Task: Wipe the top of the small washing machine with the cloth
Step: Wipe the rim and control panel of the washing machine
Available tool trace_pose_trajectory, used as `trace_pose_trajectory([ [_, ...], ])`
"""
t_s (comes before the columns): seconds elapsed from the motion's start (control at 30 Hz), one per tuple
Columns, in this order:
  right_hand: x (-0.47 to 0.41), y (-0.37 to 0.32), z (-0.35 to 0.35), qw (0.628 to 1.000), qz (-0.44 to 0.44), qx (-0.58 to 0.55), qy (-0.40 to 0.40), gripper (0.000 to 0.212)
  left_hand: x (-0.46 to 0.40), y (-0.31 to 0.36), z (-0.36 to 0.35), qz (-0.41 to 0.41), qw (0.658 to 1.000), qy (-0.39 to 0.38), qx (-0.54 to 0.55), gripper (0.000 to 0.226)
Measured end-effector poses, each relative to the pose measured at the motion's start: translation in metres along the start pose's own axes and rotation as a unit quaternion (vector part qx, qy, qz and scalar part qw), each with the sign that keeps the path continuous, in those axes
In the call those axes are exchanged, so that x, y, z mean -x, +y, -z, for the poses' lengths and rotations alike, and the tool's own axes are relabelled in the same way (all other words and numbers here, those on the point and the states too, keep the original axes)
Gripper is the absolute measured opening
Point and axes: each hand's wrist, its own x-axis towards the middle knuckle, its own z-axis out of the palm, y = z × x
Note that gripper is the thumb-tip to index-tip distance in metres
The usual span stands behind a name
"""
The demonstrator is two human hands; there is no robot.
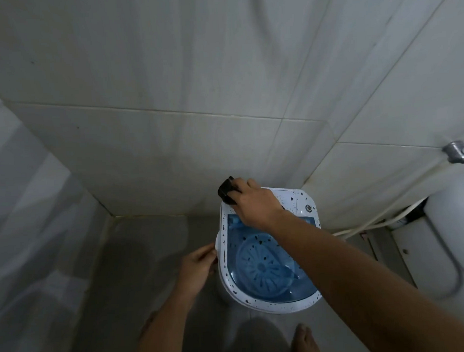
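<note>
The small washing machine (pixel 300 198) stands on the floor against the tiled wall, white with dark specks all over its top. Its clear blue lid (pixel 265 269) shows the ribbed tub underneath. My right hand (pixel 255 204) reaches over the back left corner of the top and is shut on a dark folded cloth (pixel 226 191), which presses on that corner. My left hand (pixel 198 266) rests against the machine's left side, fingers curled at the rim.
Tiled walls close in behind and on the left. A chrome tap (pixel 456 152) sticks out of the wall at right, with a white hose (pixel 372 222) running below it. A white toilet (pixel 454 247) stands at right. My bare foot (pixel 305 339) is on the grey floor.
</note>
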Motion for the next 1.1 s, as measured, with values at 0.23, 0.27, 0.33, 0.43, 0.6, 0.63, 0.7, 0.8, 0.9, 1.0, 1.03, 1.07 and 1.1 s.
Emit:
trace_pose_trajectory([
  [0.23,0.022,-0.025,-0.014,1.000,-0.009,0.026,0.015,0.040,-0.005,-0.004,-0.004,-0.015,1.000,0.011,-0.001,0.025],
  [0.27,0.030,-0.024,-0.015,0.999,0.024,0.029,0.018,0.039,-0.007,-0.005,-0.004,-0.015,1.000,0.007,-0.002,0.025],
  [0.33,0.035,-0.017,-0.013,0.996,0.079,0.035,0.012,0.039,-0.009,-0.005,-0.002,-0.014,1.000,-0.002,0.002,0.024],
  [0.43,0.013,0.003,0.000,0.999,0.026,0.036,-0.003,0.042,-0.011,-0.006,-0.003,-0.010,1.000,-0.002,0.002,0.022],
  [0.6,-0.006,0.015,0.001,0.987,-0.157,-0.029,0.015,0.037,-0.012,-0.009,-0.003,-0.009,1.000,0.001,-0.004,0.022],
  [0.63,0.002,0.010,-0.004,0.989,-0.146,-0.017,0.027,0.037,-0.012,-0.008,-0.004,-0.012,1.000,0.001,-0.001,0.021],
  [0.7,0.028,-0.001,-0.016,0.996,-0.071,0.006,0.049,0.044,-0.013,-0.008,-0.004,-0.015,1.000,0.003,0.010,0.019],
  [0.8,0.060,0.000,-0.029,0.996,0.064,0.019,0.059,0.050,-0.015,-0.008,-0.005,-0.012,1.000,-0.002,0.019,0.019],
  [0.9,0.044,0.015,-0.024,0.998,-0.006,0.013,0.065,0.046,-0.017,-0.010,-0.004,-0.010,1.000,-0.001,0.009,0.019],
  [1.0,0.014,0.018,-0.009,0.985,-0.164,-0.040,0.044,0.038,-0.014,-0.010,-0.003,-0.014,1.000,0.005,-0.002,0.019],
  [1.03,0.010,0.015,-0.007,0.980,-0.191,-0.051,0.037,0.038,-0.014,-0.009,-0.004,-0.015,1.000,0.007,-0.004,0.019],
  [1.07,0.012,0.008,-0.007,0.978,-0.201,-0.051,0.034,0.041,-0.014,-0.009,-0.004,-0.016,1.000,0.009,-0.003,0.018],
  [1.1,0.019,0.000,-0.007,0.980,-0.194,-0.043,0.034,0.045,-0.014,-0.009,-0.004,-0.015,1.000,0.008,-0.002,0.018],
])
